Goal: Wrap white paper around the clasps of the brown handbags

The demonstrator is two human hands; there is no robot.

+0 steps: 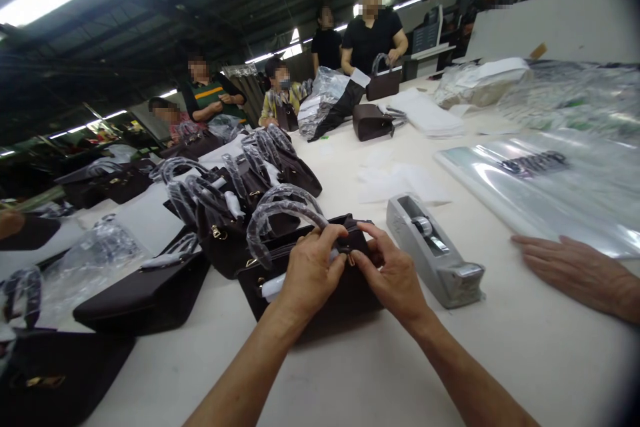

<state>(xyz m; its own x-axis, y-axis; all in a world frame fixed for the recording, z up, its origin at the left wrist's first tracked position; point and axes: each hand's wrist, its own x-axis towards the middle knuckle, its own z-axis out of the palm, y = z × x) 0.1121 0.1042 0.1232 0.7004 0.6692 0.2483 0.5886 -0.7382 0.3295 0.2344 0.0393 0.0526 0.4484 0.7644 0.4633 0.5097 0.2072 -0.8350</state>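
Holding the dark handbag (355, 300) near its top corner, our left hand (310, 273) and right hand (395, 277) clamp their fingers there; it rests on the table (340, 383), which probably steadies it for us.

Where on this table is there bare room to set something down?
Bare tabletop shows between the two forearms, nearer than the held handbag, and between the tape dispenser and the co-worker's hand. The left side is crowded with dark bags and crumpled plastic.

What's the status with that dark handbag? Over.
Left hand, right hand: gripping handbag by top edge. Handles film-wrapped. Tape dispenser close on right; other handbags crowd left.
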